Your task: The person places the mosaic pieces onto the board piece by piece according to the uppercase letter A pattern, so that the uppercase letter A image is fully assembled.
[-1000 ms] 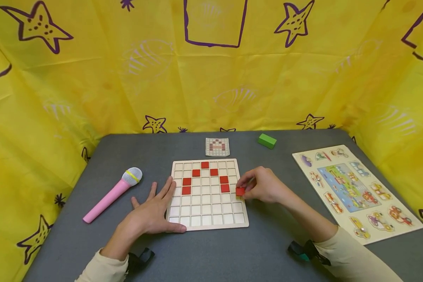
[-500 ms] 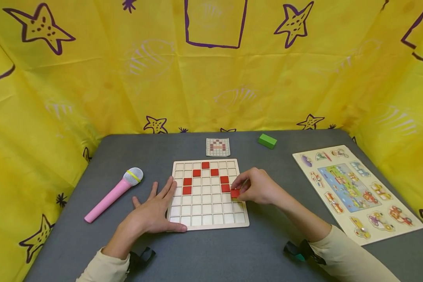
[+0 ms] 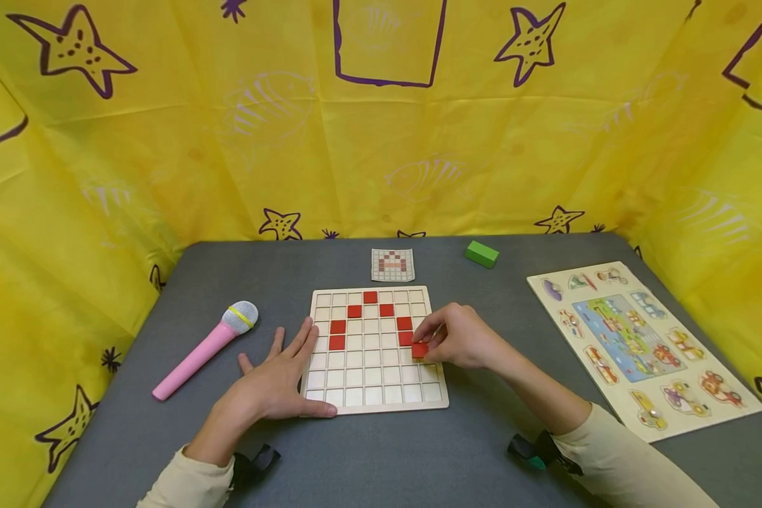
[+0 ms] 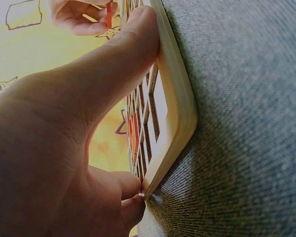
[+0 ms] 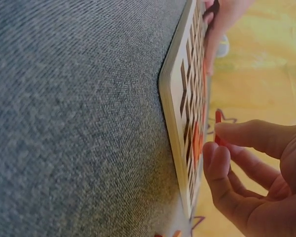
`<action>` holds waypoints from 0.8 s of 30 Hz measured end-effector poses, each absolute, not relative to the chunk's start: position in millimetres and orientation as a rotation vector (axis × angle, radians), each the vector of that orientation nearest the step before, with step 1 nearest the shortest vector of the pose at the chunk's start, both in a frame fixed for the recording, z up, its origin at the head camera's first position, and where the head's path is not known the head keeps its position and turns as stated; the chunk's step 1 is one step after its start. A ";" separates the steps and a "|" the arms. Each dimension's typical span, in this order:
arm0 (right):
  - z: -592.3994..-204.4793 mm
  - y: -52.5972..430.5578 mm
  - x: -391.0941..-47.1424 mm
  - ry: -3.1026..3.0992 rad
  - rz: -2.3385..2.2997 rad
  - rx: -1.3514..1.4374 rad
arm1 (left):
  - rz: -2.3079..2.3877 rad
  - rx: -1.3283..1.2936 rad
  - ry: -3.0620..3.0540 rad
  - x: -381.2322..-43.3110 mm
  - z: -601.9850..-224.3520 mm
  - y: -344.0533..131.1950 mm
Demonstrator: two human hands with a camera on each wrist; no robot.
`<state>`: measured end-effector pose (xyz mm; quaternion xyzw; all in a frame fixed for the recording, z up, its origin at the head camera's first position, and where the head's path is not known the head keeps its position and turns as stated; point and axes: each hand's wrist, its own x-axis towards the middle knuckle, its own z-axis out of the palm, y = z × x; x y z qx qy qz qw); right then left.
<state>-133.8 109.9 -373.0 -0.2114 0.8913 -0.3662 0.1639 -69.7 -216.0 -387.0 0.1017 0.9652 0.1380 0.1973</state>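
Note:
A wooden grid board lies on the table, several red square tiles set in its cells in an arch. My right hand pinches another red tile between thumb and fingers, over the board's right side just below the lowest tile there. In the right wrist view this held tile is seen edge-on, slightly above the grid. My left hand rests along the board's left edge with fingers spread, the thumb lying on the near rim.
Behind the board lies a small pattern card with a similar red figure. A green block sits at the back right. To the left is a pink toy microphone; to the right, a wooden picture puzzle. Yellow cloth surrounds the table.
My right hand has carried the red tile leftward from the board's right rim to over the cells below the right-hand column of tiles. The left hand stays on the board.

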 end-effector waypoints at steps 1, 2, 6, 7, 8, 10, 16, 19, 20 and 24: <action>-373.0 108.9 -133.7 2.538 -1.045 -0.601 | 0.386 0.285 2.702 -69.7 -387.0 -216.0; -373.1 107.9 -133.6 2.535 -1.046 -0.599 | 0.384 0.284 2.701 -69.9 -387.0 -216.0; -374.2 104.4 -133.9 2.529 -1.045 -0.598 | 0.385 0.284 2.701 -70.2 -386.2 -216.1; -374.5 103.7 -134.0 2.527 -1.045 -0.596 | 0.386 0.285 2.702 -70.3 -386.1 -216.1; -374.8 102.9 -134.1 2.527 -1.045 -0.596 | 0.385 0.285 2.703 -70.5 -385.9 -216.0; -375.1 101.4 -134.4 2.530 -1.043 -0.598 | 0.387 0.286 2.705 -70.5 -385.8 -216.0; -376.2 97.0 -134.6 2.548 -1.030 -0.606 | 0.382 0.284 2.701 -70.5 -385.2 -215.6; -376.7 95.1 -134.6 2.538 -1.039 -0.611 | 0.383 0.288 2.701 -70.8 -384.8 -215.5; -376.8 94.6 -134.6 2.529 -1.046 -0.609 | 0.383 0.288 2.702 -70.9 -384.7 -215.4; -377.5 92.8 -134.7 2.495 -1.066 -0.594 | 0.387 0.281 2.699 -70.4 -385.0 -215.4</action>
